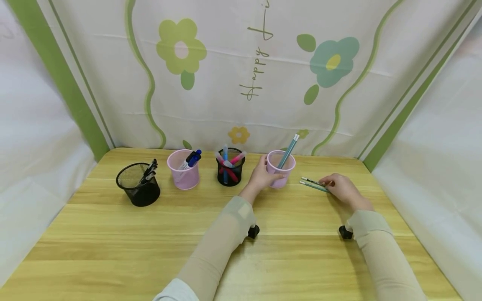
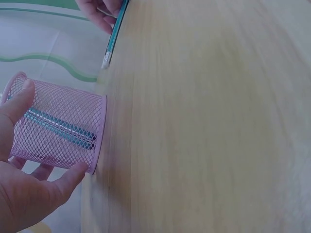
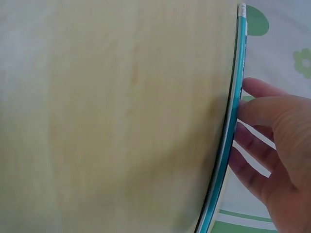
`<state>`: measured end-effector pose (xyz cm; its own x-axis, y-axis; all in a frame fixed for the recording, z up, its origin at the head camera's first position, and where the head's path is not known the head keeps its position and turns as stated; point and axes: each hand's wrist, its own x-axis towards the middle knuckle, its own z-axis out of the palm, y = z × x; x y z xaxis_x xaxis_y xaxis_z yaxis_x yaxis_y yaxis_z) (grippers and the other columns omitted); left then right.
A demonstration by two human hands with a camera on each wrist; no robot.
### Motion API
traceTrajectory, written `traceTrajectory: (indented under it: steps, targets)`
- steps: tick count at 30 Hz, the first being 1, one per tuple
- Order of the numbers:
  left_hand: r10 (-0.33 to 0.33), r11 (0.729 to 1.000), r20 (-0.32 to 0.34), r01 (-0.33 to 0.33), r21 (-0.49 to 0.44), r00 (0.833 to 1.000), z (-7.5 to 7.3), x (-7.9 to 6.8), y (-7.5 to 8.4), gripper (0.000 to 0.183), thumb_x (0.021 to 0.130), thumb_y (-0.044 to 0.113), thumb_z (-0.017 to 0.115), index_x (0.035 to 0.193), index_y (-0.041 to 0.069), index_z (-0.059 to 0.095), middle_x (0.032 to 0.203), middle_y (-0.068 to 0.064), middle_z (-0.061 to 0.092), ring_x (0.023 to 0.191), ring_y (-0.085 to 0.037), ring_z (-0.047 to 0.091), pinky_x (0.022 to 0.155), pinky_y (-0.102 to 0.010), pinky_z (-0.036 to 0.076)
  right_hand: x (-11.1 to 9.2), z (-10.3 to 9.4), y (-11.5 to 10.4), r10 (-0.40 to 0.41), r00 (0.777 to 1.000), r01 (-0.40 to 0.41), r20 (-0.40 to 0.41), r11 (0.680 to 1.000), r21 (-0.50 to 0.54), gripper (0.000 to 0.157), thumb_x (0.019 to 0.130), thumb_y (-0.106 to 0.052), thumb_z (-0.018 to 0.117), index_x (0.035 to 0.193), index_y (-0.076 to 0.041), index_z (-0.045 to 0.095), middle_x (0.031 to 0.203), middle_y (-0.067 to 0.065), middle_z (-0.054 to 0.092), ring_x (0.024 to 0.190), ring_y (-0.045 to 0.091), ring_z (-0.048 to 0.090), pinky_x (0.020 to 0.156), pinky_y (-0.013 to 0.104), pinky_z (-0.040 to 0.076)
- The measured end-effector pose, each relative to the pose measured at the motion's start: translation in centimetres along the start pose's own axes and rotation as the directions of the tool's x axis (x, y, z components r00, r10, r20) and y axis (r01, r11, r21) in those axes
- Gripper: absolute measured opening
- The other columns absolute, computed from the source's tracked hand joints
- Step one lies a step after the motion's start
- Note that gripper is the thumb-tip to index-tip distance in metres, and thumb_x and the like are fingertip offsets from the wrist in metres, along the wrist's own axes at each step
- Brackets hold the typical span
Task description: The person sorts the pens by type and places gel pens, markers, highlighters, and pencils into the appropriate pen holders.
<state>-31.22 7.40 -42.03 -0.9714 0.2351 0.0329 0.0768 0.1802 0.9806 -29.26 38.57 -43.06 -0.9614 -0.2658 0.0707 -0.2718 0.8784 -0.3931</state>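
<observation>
My left hand (image 1: 262, 175) grips a pink mesh pen cup (image 1: 278, 182) from its left side, thumb and fingers spread round the wall. Inside the cup lean green pencils (image 1: 288, 151) with white eraser ends up; in the left wrist view they show through the mesh (image 2: 58, 124). To the right, my right hand (image 1: 342, 189) pinches at a green pencil (image 1: 314, 186) lying on the table. A dark-patterned pencil (image 1: 309, 180) lies alongside it. The right wrist view shows the fingertips on the green pencil (image 3: 236, 92), with its white end beyond them.
Left of the pink cup stand a black mesh cup (image 1: 234, 182) of coloured markers, a second pink cup (image 1: 184, 180) with pens, and a wider black mesh cup (image 1: 141, 196) with black pens. A printed curtain (image 1: 226, 83) hangs behind the wooden table (image 1: 158, 251).
</observation>
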Motion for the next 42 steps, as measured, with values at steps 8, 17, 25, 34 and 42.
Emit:
traceTrajectory:
  steps: [8,17,25,34,42]
  targets:
    - [-0.002,1.0,-0.004,0.002,0.0,1.0,0.0,-0.1,0.1,0.091,0.082,0.015,0.088,0.156,0.012,0.035,0.155,-0.018,0.044,0.142,-0.037,0.042,0.111,-0.054,0.041,0.3,-0.1,-0.1,-0.001,1.0,0.001,0.012,1.0,-0.028,0.04,0.09,0.015,0.052,0.124,0.004,0.07,0.107,0.026,0.068,0.102,0.046,0.063,0.092,0.063,0.05]
    - [-0.001,1.0,-0.012,0.001,0.009,1.0,0.0,-0.2,0.2,0.09,0.082,0.016,0.089,0.155,0.012,0.036,0.153,-0.014,0.047,0.141,-0.035,0.044,0.111,-0.054,0.042,0.5,-0.5,-0.5,0.005,0.997,0.002,0.081,0.996,-0.085,0.051,0.087,0.019,0.047,0.133,0.005,0.064,0.106,0.023,0.066,0.099,0.041,0.063,0.089,0.059,0.052]
    - [0.006,1.0,-0.009,-0.006,0.007,1.0,0.0,-0.2,0.1,0.089,0.082,0.016,0.089,0.155,0.012,0.037,0.154,-0.017,0.046,0.141,-0.036,0.043,0.111,-0.054,0.041,0.6,-0.5,-0.5,0.03,0.996,-0.023,0.087,0.996,-0.089,0.047,0.09,0.015,0.051,0.134,0.006,0.062,0.106,0.022,0.065,0.097,0.039,0.062,0.087,0.058,0.051]
    - [0.006,1.0,-0.003,-0.006,0.005,1.0,0.0,-0.1,0.2,0.09,0.082,0.015,0.088,0.155,0.012,0.036,0.154,-0.018,0.045,0.141,-0.037,0.043,0.112,-0.055,0.041,0.6,-0.6,-0.3,0.026,0.998,-0.021,0.054,0.996,-0.091,0.047,0.089,0.012,0.056,0.135,0.005,0.062,0.111,0.027,0.065,0.098,0.042,0.062,0.086,0.06,0.051]
    - [0.003,1.0,-0.002,-0.003,-0.003,1.0,0.1,0.4,-0.4,0.09,0.082,0.017,0.089,0.155,0.013,0.036,0.155,-0.019,0.044,0.142,-0.036,0.042,0.113,-0.055,0.039,0.4,-1.0,-0.8,-0.015,1.0,0.014,-0.011,0.999,-0.052,0.051,0.086,0.013,0.055,0.135,0.005,0.062,0.111,0.025,0.065,0.09,0.034,0.061,0.076,0.05,0.052]
